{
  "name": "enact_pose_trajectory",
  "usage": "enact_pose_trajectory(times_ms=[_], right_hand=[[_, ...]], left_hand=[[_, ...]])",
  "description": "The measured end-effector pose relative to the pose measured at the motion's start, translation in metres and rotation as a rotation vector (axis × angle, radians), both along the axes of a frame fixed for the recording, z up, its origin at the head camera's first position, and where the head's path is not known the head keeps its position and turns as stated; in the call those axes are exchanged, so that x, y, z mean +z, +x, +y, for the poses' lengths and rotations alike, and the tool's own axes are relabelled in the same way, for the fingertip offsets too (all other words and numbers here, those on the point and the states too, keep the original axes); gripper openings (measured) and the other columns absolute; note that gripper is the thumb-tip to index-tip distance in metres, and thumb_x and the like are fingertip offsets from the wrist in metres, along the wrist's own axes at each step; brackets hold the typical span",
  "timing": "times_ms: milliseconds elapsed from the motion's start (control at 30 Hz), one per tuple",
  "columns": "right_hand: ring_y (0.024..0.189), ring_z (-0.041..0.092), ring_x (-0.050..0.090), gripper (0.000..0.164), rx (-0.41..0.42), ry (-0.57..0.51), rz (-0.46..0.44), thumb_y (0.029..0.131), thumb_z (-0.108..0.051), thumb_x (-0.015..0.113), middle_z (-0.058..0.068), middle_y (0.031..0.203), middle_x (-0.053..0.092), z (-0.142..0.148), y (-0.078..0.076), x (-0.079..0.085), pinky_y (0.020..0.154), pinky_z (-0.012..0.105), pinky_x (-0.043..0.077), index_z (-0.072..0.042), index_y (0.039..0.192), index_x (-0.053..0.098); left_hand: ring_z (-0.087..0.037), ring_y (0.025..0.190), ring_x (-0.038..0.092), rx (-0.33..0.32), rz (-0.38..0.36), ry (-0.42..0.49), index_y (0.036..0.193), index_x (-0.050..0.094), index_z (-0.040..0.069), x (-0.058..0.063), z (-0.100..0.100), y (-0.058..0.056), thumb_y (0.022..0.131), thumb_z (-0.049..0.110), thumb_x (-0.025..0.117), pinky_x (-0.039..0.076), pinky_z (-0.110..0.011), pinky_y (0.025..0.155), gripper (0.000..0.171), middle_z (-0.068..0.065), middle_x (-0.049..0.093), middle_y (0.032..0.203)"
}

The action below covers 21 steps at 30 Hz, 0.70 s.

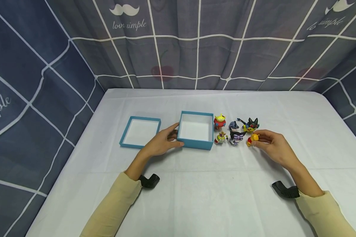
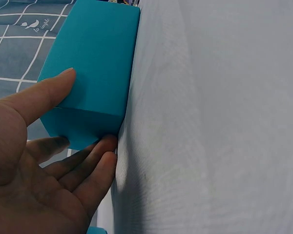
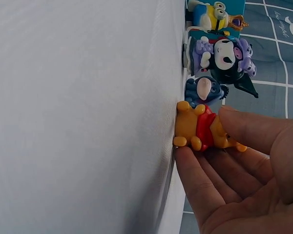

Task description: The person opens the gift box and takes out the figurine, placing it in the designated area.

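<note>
My right hand (image 1: pixel 275 146) pinches a small yellow bear figurine in a red shirt (image 3: pixel 205 127) between thumb and fingers, the bear upright at the tabletop. Beside it stand a blue donkey figurine (image 3: pixel 203 90), a black-and-purple hooded figurine (image 1: pixel 236 138) and a dark-eared figurine with yellow on it (image 1: pixel 250 125). Over to the left, my left hand (image 1: pixel 161 141) holds the near left corner of a lidless teal box (image 1: pixel 195 144). Its thumb lies on the front wall and its fingers on the left wall. White lining shows inside the box.
A teal lid (image 1: pixel 142 131) lies inside up, left of the box. Close to the box's right side stand a red figurine with a yellow head (image 1: pixel 220 121) and a yellow minion figurine (image 1: pixel 221 137). A grid-patterned curtain (image 1: pixel 178 59) hangs behind the white-covered table (image 1: pixel 195 197).
</note>
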State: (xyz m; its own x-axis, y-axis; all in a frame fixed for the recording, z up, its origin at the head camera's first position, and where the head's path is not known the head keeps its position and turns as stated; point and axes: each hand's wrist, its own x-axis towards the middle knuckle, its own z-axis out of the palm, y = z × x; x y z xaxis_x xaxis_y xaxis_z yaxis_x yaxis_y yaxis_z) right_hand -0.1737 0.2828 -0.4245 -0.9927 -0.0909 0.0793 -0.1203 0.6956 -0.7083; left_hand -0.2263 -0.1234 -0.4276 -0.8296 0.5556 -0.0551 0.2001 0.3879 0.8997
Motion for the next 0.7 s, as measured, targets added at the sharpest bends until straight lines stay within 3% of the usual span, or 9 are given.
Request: enact_pose_trajectory(times_ms=[133,300,467,600,700], right_hand=[[0.101,0.012,0.062,0.041,-0.004,0.004,0.004,0.093,-0.015,0.071,0.024,0.114,0.066,0.001,0.001,0.0,0.074,0.005,0.044,0.006,0.125,0.061],[0.097,-0.002,0.058,0.048,0.01,-0.06,-0.007,0.091,-0.015,0.073,0.025,0.119,0.063,0.0,0.002,-0.001,0.076,0.006,0.045,0.007,0.131,0.055],[0.104,0.004,0.059,0.053,0.009,-0.099,-0.016,0.097,-0.021,0.066,0.026,0.125,0.06,-0.001,0.004,0.002,0.08,0.005,0.044,0.007,0.138,0.047],[0.104,0.002,0.056,0.049,-0.036,-0.07,0.033,0.102,-0.027,0.058,0.025,0.124,0.061,-0.001,0.007,0.007,0.08,0.004,0.041,0.007,0.135,0.051],[0.104,0.008,0.058,0.044,-0.086,-0.033,0.113,0.102,-0.029,0.057,0.023,0.12,0.063,-0.005,0.009,0.012,0.084,0.007,0.043,0.005,0.13,0.057]], left_hand=[[-0.031,0.132,0.048,-0.003,-0.009,0.011,0.158,0.014,0.004,0.0,0.002,0.0,0.092,0.02,0.073,0.037,-0.042,0.111,0.09,-0.022,0.049,0.142],[-0.029,0.131,0.048,0.0,-0.004,-0.008,0.158,0.015,0.003,0.002,0.002,0.0,0.091,0.02,0.074,0.038,-0.039,0.111,0.091,-0.021,0.051,0.14],[-0.028,0.133,0.046,0.014,-0.022,-0.045,0.158,0.014,0.003,0.003,-0.001,0.001,0.089,0.024,0.076,0.037,-0.037,0.111,0.095,-0.02,0.047,0.144],[-0.029,0.136,0.043,0.053,-0.01,-0.12,0.159,0.012,0.007,0.011,-0.003,0.006,0.089,0.034,0.075,0.038,-0.041,0.111,0.097,-0.018,0.037,0.152],[-0.032,0.138,0.039,0.087,0.051,-0.139,0.159,0.013,0.01,0.021,-0.006,0.01,0.09,0.042,0.072,0.037,-0.048,0.11,0.097,-0.015,0.029,0.157]])
